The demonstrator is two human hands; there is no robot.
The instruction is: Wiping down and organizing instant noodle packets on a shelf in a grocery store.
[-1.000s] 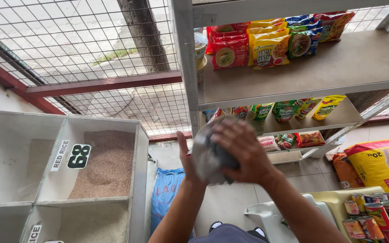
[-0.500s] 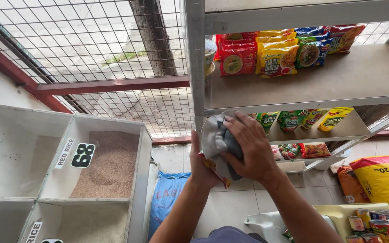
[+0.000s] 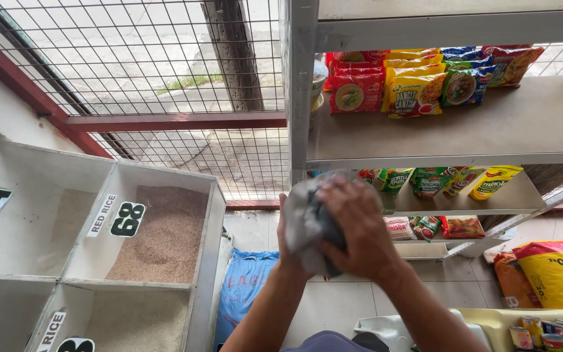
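a grey metal shelf (image 3: pixel 490 124) carries red, yellow and blue snack packets (image 3: pixel 412 91) along its back.

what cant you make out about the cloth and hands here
- Head view: left hand mostly hidden behind the grey cloth.
- The cloth's full shape is unclear, bunched under the right hand.
- Cans cut off by the bottom edge.

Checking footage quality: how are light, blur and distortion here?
Head view: even daylight through the wire mesh, no harsh glare; right hand and grey cloth slightly soft; metal shelf and rice bins sharp; wide-angle lens bends the shelf edges.
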